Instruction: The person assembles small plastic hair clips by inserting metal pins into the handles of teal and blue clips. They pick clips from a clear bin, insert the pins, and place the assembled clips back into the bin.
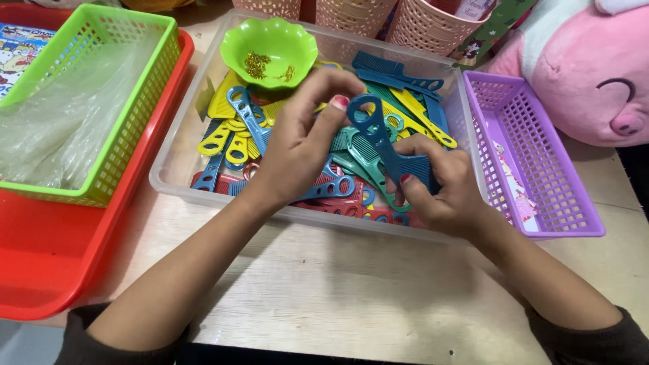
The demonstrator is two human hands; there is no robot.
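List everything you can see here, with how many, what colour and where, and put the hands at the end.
clear bin: one, see-through, centre
combs: many, yellow, blue, teal, red, piled in the bin
blue comb: one, held above the pile
green bowl: one, bin's far corner, small gold bits inside
green basket: one, left, holds clear plastic
red tray: one, under the green basket
purple basket: one, right
pink plush toy: one, far right
left hand: pinches the comb's ring end
right hand: grips its toothed end

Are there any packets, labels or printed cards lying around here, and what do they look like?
Printed cartoon sheet: far left edge, beside the green mesh basket; blue with colourful figures.
Pink illustrated card: lying flat inside the purple mesh basket, right.
Clear plastic bags: crumpled in the green basket.
Printed packet: top, inside a pink basket; mostly hidden.
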